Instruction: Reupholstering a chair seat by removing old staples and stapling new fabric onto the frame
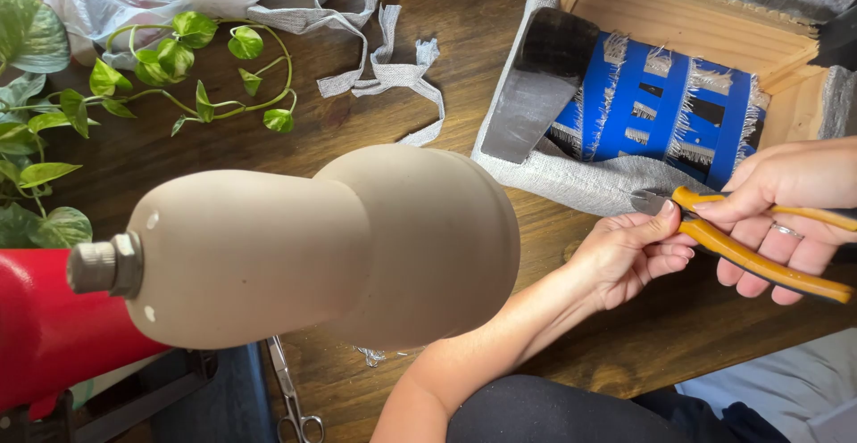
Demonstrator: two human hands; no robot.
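Orange-handled pliers (759, 238) sit at the table's (384, 122) right side, nose touching the grey cloth (580, 184) edge draped over the wooden box (696, 24). My right hand (786, 202) is closed around both handles, knuckles up. My left hand (629, 256) pinches at the plier nose, thumb on top, fingers curled under, forearm angled in from below. Open wood lies between my forearm and the beige lamp shade (339, 247). Scissors (290, 398) lie near the front edge; vine leaves (178, 59) are well apart.
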